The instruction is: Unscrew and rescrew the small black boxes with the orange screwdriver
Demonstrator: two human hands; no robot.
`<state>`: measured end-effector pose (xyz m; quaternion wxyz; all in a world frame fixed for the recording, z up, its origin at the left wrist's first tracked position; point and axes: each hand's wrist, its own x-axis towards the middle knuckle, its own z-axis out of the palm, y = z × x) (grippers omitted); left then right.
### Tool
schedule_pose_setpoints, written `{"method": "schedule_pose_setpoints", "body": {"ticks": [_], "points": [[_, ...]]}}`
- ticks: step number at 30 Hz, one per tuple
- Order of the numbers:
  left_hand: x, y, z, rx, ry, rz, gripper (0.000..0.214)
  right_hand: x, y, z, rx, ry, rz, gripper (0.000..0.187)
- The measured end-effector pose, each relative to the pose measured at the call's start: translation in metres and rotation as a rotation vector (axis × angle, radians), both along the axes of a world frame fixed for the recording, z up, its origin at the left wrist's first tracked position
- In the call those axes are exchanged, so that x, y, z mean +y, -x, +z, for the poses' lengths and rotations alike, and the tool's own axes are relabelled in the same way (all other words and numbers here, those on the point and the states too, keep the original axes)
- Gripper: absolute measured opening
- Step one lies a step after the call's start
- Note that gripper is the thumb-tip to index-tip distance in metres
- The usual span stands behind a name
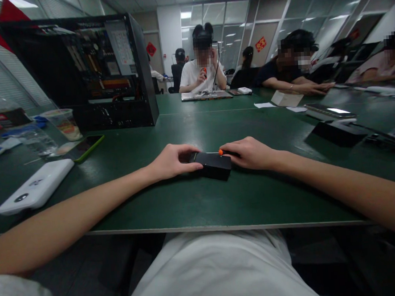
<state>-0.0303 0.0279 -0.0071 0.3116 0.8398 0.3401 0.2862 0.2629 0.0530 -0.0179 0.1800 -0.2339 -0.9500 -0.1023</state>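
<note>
A small black box-shaped object (216, 165) rests on the green table in front of me. My left hand (174, 160) grips its left end, thumb along the near side and fingers round the far side. In my right hand (251, 152) is a screwdriver (221, 152) with an orange and black handle. Its thin shaft points left, along the far upper edge of the black object. Whether the tip touches the object or a screw is too small to tell.
An open black computer case (112, 73) stands at the back left. Near it are a plastic cup (62, 123), a phone (87, 148) and a white device (35, 184). At right lie a black box (337, 132) and a notebook-like stack (329, 112). People sit across the table (194, 210).
</note>
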Motion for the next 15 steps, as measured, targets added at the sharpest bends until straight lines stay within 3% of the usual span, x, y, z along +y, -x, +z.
{"method": "schedule_pose_setpoints", "body": {"ticks": [6,15], "points": [[0.000,0.001,0.001,0.018,-0.039,0.004,0.051,0.002,0.002,0.002,0.006,0.115,-0.005,0.036],[-0.003,-0.001,0.003,-0.001,0.020,-0.045,0.049,0.022,-0.025,0.018,0.014,0.228,-0.007,0.043]]}}
